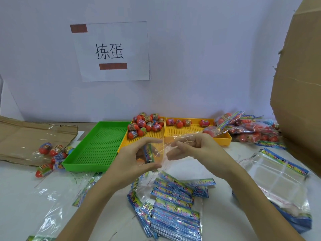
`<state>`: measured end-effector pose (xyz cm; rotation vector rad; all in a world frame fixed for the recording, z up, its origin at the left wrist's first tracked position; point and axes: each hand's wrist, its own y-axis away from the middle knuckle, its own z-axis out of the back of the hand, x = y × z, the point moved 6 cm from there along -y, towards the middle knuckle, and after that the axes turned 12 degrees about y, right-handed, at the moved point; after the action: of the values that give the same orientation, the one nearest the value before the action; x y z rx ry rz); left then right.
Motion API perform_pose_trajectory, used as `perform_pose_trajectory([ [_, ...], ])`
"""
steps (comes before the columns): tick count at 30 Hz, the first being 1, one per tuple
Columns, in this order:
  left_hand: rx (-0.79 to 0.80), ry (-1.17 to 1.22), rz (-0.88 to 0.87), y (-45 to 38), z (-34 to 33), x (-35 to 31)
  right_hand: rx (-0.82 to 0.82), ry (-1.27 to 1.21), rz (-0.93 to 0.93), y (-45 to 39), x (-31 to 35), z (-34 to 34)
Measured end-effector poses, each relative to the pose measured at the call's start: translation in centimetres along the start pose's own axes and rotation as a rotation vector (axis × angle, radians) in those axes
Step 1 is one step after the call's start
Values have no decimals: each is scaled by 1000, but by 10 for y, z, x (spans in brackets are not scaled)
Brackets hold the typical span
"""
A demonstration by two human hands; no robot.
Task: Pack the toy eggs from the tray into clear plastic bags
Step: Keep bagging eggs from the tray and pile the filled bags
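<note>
Both hands hold one clear plastic bag with a colourful header strip, up above the table in front of the trays. My left hand grips its header side, thumb below and fingers above. My right hand pinches the clear film at the other side. Red toy eggs are heaped at the back of the left yellow tray. A few more eggs stand along the back of the right yellow tray.
An empty green tray lies left of the yellow ones. A stack of empty bags is near me, more at the right. Filled bags pile at the back right, loose eggs at left. A cardboard box rises on the right.
</note>
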<state>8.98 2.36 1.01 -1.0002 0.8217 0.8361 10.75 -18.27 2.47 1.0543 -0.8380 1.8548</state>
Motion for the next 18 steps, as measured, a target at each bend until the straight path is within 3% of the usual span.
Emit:
perform_pose_trajectory([
  [6,5,-115,-67,-2,2,2,-50,67,13,-4,2,-9],
  [11,24,-229,-151,0,-1,-2,-131,474,136,-4,7,-18],
  [15,81,-370,-253,4,-18,-10,-86,498,197,-1,14,-38],
  [18,38,-404,-311,4,-25,-14,-101,546,265,0,20,-41],
])
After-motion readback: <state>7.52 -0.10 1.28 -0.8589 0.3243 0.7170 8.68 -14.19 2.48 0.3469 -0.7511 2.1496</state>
